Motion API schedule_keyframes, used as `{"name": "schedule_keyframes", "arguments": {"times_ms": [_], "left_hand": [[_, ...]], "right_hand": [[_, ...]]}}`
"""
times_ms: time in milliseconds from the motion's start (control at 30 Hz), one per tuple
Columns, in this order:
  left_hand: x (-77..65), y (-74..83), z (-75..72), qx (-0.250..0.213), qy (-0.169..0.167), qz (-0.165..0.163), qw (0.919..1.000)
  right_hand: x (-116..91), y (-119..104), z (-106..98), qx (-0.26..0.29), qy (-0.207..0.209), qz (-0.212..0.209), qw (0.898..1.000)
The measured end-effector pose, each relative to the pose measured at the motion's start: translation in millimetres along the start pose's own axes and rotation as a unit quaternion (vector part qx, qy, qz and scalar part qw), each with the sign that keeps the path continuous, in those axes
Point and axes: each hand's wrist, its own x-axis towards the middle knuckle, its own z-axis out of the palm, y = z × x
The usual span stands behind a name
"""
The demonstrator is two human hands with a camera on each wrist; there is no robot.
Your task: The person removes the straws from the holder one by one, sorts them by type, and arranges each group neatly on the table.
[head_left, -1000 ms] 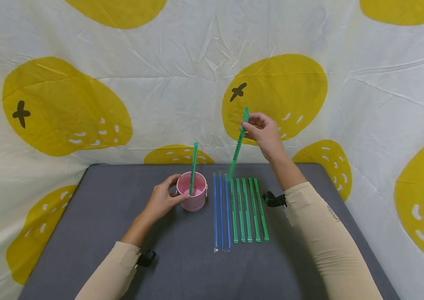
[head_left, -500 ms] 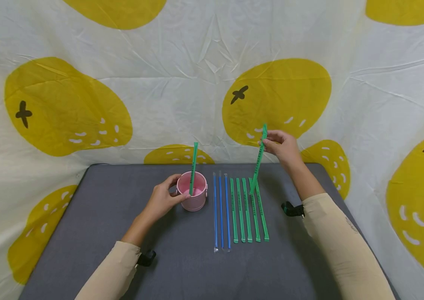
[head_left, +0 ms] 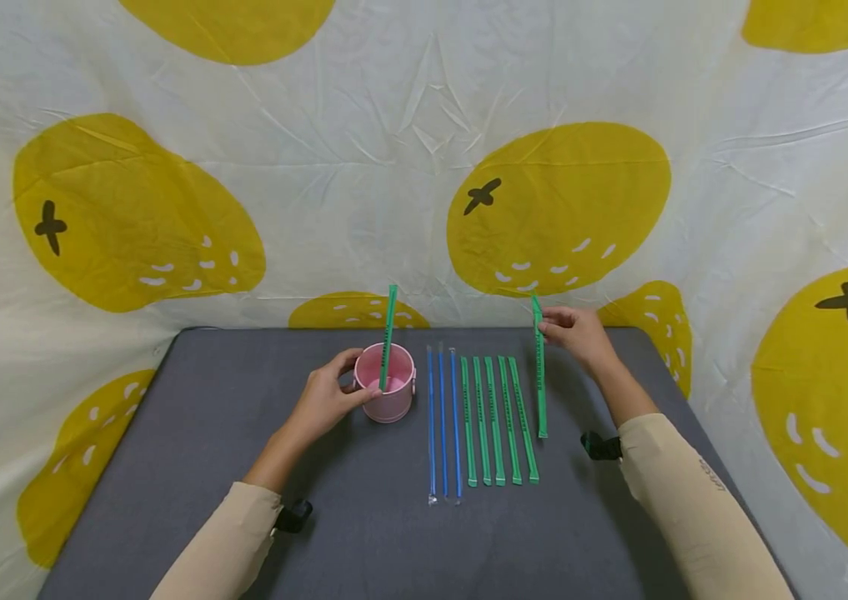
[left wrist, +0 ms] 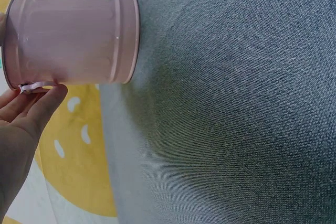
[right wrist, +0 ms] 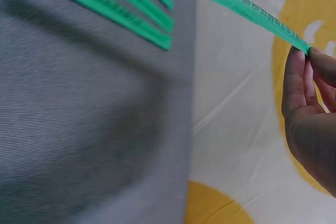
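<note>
My left hand (head_left: 328,394) grips a small pink bucket (head_left: 388,406) standing on the table, thumb at its near rim and fingers at the side; the left wrist view shows fingertips by the handle joint of the bucket (left wrist: 73,38). One green-wrapped straw (head_left: 389,333) leans upright inside it. In my right hand (head_left: 577,333), thumb and fingers pinch the upper end of another green-wrapped straw (head_left: 540,375), which hangs nearly upright to the right of the row. In the right wrist view, this straw (right wrist: 252,11) slants away from the fingertips.
Several green-wrapped straws (head_left: 493,421) lie side by side on the dark grey table (head_left: 363,533). Left of them, beside the bucket, are three blue straws (head_left: 444,425) in clear wrappers. A white cloth with yellow shapes (head_left: 348,208) hangs behind the table's far edge.
My right hand has moved right and down with its green-wrapped straw, from above the row to the row's right side. The left hand and bucket have stayed put.
</note>
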Motion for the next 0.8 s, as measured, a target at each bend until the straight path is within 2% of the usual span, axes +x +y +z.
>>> {"name": "schedule_keyframes", "arguments": {"times_ms": [200, 467, 800], "left_hand": [[-0.2, 1.6, 1.0, -0.002, 0.001, 0.006, 1.0], [-1.9, 1.7, 0.4, 0.004, 0.007, 0.001, 1.0], [-2.0, 0.7, -0.2, 0.008, 0.005, 0.001, 1.0]], "right_hand": [[-4, 26, 5, -0.007, -0.005, 0.027, 1.0], [-3, 64, 18, -0.006, -0.023, 0.041, 0.999], [-8, 74, 28, 0.012, -0.046, 0.056, 0.997]]}}
